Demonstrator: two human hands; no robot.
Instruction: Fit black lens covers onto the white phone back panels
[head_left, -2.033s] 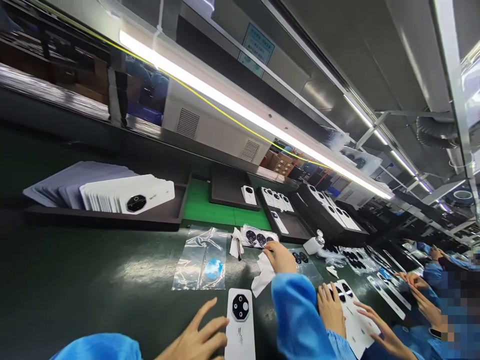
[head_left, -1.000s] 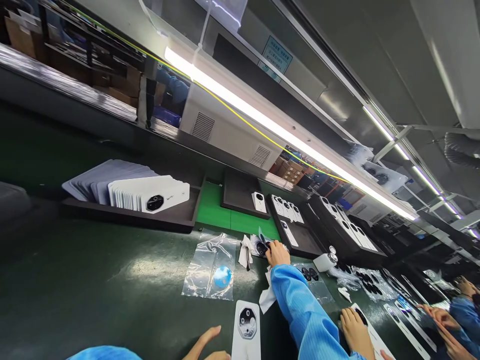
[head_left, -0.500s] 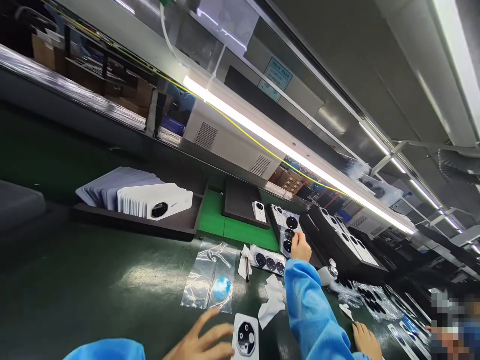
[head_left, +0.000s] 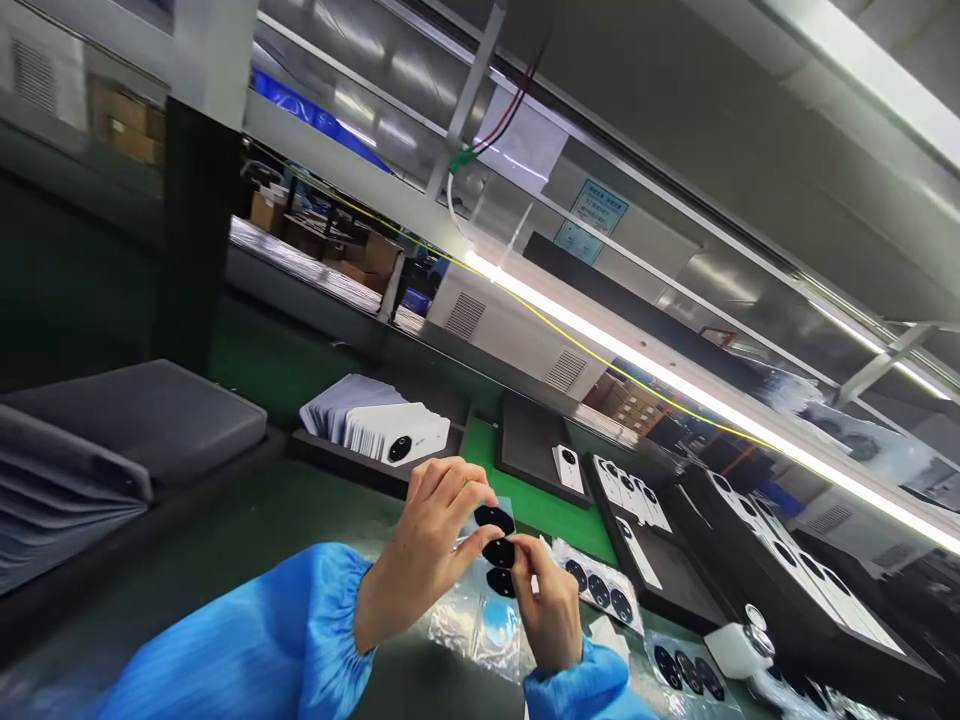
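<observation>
Over the bench, both hands hold a clear film strip with black round camera-lens stickers [head_left: 499, 552]. My left hand [head_left: 424, 545] is closed, gripping the strip's left side between thumb and fingers. From the right, my right hand [head_left: 549, 605] pinches the edge near the middle sticker; whether that sticker is lifting off cannot be seen. Below the hands lies a clear plastic bag [head_left: 450, 620] with a blue round label [head_left: 499, 620]. Right of them, another sticker strip [head_left: 598, 582] rests beside a white wipe [head_left: 611, 637], partly hidden by my right hand.
A black tray [head_left: 341, 449] holds a fanned stack of white phone back panels [head_left: 397, 430]. More panels lie in trays [head_left: 686, 590] at right. A white dispenser bottle [head_left: 739, 648] stands near another sticker strip [head_left: 688, 672]. Grey foam sheets [head_left: 150, 420] are piled left.
My right hand has come back from the tray at right with a sticker strip, and my left hand has risen to hold it too. The view has swung left; the panel in front is no longer visible.
</observation>
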